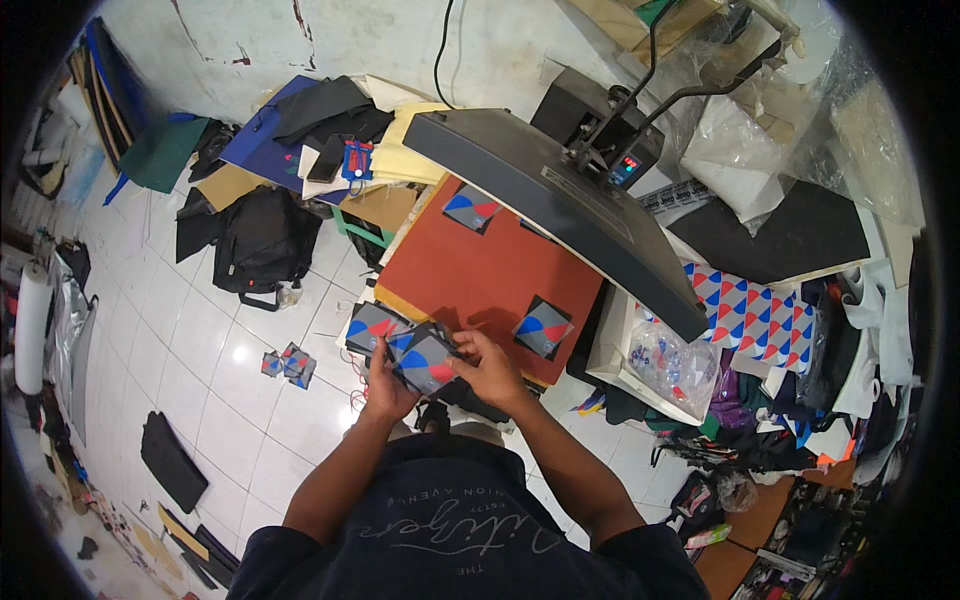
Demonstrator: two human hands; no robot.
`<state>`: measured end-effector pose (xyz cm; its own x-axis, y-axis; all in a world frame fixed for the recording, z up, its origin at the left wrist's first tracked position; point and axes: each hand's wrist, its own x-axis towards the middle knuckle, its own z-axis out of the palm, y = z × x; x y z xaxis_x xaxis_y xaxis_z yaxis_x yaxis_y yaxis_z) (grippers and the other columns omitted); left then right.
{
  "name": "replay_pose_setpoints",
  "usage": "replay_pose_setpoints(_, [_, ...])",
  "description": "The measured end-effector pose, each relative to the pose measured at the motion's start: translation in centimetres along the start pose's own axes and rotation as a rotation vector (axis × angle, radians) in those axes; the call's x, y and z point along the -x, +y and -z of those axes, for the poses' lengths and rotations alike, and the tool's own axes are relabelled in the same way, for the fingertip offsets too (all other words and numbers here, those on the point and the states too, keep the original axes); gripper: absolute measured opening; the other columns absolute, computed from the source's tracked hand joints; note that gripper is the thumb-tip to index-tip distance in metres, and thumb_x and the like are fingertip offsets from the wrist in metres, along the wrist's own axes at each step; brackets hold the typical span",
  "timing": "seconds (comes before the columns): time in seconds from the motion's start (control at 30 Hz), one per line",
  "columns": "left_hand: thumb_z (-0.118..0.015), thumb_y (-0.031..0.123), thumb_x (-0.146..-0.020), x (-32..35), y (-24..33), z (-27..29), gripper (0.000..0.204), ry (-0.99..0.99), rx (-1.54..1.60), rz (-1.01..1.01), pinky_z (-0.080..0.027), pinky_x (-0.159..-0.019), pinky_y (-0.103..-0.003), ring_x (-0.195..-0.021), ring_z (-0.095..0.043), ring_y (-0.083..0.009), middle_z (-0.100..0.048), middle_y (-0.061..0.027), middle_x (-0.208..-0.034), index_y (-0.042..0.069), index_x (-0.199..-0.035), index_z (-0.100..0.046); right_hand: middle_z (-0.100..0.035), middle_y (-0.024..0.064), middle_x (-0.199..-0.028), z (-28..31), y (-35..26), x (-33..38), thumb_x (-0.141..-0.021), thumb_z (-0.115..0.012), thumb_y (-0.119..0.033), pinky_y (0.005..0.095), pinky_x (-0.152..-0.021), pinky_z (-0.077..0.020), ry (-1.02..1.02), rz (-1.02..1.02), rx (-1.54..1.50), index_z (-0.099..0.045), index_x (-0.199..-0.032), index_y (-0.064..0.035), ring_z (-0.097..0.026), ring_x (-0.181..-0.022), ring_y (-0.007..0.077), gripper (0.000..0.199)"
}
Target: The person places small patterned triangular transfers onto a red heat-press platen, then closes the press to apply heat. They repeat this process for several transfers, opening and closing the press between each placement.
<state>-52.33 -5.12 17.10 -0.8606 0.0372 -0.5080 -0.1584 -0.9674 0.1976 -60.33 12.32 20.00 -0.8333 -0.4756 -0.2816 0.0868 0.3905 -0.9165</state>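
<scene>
My left hand (385, 385) and my right hand (493, 370) both hold a fanned stack of dark square patches (405, 350) printed with red and blue shapes, just in front of a heat press. Its red-brown lower plate (470, 275) carries two such patches, one at the far end (470, 210) and one at the near right corner (543, 328). The dark upper plate (560, 200) is swung open above and to the right.
A few more patches (290, 365) lie on the white tiled floor to the left, near a black backpack (262, 245). A patterned sheet (755, 315) and a plastic bag (672, 362) lie to the right. Fabric piles crowd the far wall and right side.
</scene>
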Motion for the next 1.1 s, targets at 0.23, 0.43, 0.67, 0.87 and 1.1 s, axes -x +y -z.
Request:
replay_pose_setpoints(0.23, [-0.065,0.025,-0.087,0.0,0.0,3.5,0.053,0.065,-0.193,0.0,-0.043,-0.103,-0.05,-0.12,-0.056,-0.0303,-0.058,-0.0121,-0.128,0.007,-0.133,-0.048,-0.066,0.0116,-0.097,8.7,1.3,-1.5,-0.075,-0.082,-0.026,0.0348,-0.08,-0.0521,0.316,-0.042,0.509,-0.062,-0.112,-0.0011,-0.065,-0.092,0.023,0.049])
replay_pose_setpoints(0.43, [-0.066,0.023,-0.086,1.7,0.5,4.2,0.045,0.101,-0.23,-0.015,-0.044,-0.101,-0.049,-0.117,-0.058,-0.0274,-0.061,-0.0094,-0.122,0.007,-0.127,-0.053,-0.064,0.015,-0.108,17.2,8.3,-4.0,-0.063,-0.087,-0.036,0.0434,-0.089,-0.0488,0.179,-0.032,0.619,-0.061,-0.111,-0.004,-0.063,-0.099,0.0339,0.063])
replay_pose_setpoints(0.67, [-0.066,0.012,-0.087,1.7,0.6,7.9,0.032,0.19,-0.089,-0.074,-0.052,-0.092,-0.044,-0.106,-0.064,-0.0238,-0.065,-0.0068,-0.114,0.007,-0.118,-0.058,-0.058,0.0084,-0.09,18.3,10.7,-5.6,-0.061,-0.089,-0.025,0.0337,-0.078,-0.0485,0.056,-0.066,0.65,-0.058,-0.095,-0.0022,-0.057,-0.086,0.0203,0.052])
replay_pose_setpoints(0.87, [-0.068,0.014,-0.087,4.3,2.3,8.1,0.033,0.153,0.029,-0.06,-0.052,-0.092,-0.044,-0.104,-0.065,-0.0228,-0.065,-0.0051,-0.113,0.009,-0.118,-0.058,-0.059,0.006,-0.095,16.7,5.5,-4.6,-0.07,-0.08,-0.012,0.0321,-0.081,-0.0488,-0.046,-0.194,0.352,-0.054,-0.103,0.0,-0.057,-0.088,0.016,0.043])
replay_pose_setpoints(1.1, [-0.071,0.013,-0.086,9.6,8.1,14.5,0.033,0.424,0.041,-0.22,-0.052,-0.091,-0.044,-0.103,-0.064,-0.023,-0.064,-0.0049,-0.114,0.012,-0.117,-0.059,-0.062,0.0088,-0.105,16.1,5.0,-3.7,-0.084,-0.067,-0.009,0.0301,-0.086,-0.0481,-0.107,-0.127,0.237,-0.054,-0.117,0.0027,-0.059,-0.092,0.017,0.038])
